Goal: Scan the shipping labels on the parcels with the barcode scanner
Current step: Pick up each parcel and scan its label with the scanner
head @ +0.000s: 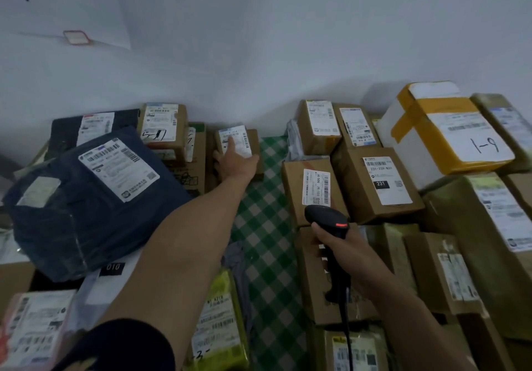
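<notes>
My left hand reaches far forward and lies on a small brown parcel by the wall, one finger stretched onto its white shipping label. My right hand grips the handle of a black barcode scanner with a red light on its head. The scanner's head sits just below a brown box with a barcode label. A cable hangs from the scanner's handle.
Parcels crowd both sides of a green checked cloth: a dark blue bag at left, a yellow bag near me, brown boxes and a white foam box with yellow tape at right. A white wall stands behind.
</notes>
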A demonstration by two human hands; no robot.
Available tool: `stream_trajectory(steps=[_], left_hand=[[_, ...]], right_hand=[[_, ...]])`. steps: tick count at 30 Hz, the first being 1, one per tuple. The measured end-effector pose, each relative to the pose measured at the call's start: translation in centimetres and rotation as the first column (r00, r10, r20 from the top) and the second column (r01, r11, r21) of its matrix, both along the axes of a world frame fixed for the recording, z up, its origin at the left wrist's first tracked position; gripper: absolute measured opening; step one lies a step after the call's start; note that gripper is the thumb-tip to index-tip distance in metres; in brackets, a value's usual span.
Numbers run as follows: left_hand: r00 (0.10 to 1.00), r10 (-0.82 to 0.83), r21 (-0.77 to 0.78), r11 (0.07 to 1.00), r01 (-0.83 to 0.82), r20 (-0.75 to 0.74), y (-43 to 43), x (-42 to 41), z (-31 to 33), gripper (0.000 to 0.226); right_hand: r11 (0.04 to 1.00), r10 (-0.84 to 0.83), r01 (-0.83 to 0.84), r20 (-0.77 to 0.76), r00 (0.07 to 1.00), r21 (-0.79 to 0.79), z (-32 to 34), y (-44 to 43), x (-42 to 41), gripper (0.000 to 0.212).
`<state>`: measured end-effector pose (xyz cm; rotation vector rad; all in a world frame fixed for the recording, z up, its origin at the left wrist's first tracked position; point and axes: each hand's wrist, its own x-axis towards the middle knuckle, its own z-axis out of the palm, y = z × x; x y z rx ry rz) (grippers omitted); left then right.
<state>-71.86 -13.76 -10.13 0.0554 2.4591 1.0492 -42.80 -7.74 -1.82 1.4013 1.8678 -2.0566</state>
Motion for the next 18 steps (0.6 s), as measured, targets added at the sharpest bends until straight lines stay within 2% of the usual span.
stream_trajectory(steps=[2, 4, 6, 11, 13, 17, 18], left_hand=[[0.999, 0.031, 0.126, 0.992, -0.032, 0.011, -0.6, 2.1, 1.2, 0.100], [0.996, 0.088, 0.309, 0.946, -0.095, 0.035, -1.6, 5.3, 2.9, 0.103], [0.993, 0.080, 0.423, 0.899, -0.110, 0.088, -3.0, 9.6, 5.2, 0.109], [0.994, -0.006, 0.493, 0.869, -0.050, 0.112, -9.2, 20.7, 11.0, 0.104], [0.995, -0.028, 0.501, 0.865, -0.022, 0.093, -11.8, 24.1, 12.2, 0.105], [0.998, -0.054, 0.565, 0.825, 0.025, 0.035, -15.1, 28.7, 14.0, 0.109], [0.998, -0.057, 0.584, 0.811, 0.034, 0.021, -15.5, 29.7, 14.4, 0.108]], right_hand=[[1.000, 0.001, -0.001, -0.022, 1.000, 0.012, 0.6, -0.3, 0.2, 0.031], [0.999, -0.028, 0.029, -0.044, 0.999, 0.021, 1.1, -0.6, 0.4, 0.026], [0.997, -0.065, 0.068, -0.080, 0.995, 0.030, 1.7, -1.2, 0.7, 0.022], [0.973, -0.216, 0.227, -0.202, 0.955, 0.034, 4.6, -3.5, 2.2, 0.052], [0.963, -0.246, 0.265, -0.241, 0.939, 0.050, 5.8, -4.6, 3.4, 0.052], [0.962, -0.215, 0.257, -0.329, 0.920, 0.091, 8.1, -7.2, 6.3, 0.044], [0.965, -0.197, 0.243, -0.344, 0.918, 0.098, 8.5, -7.7, 7.1, 0.048]])
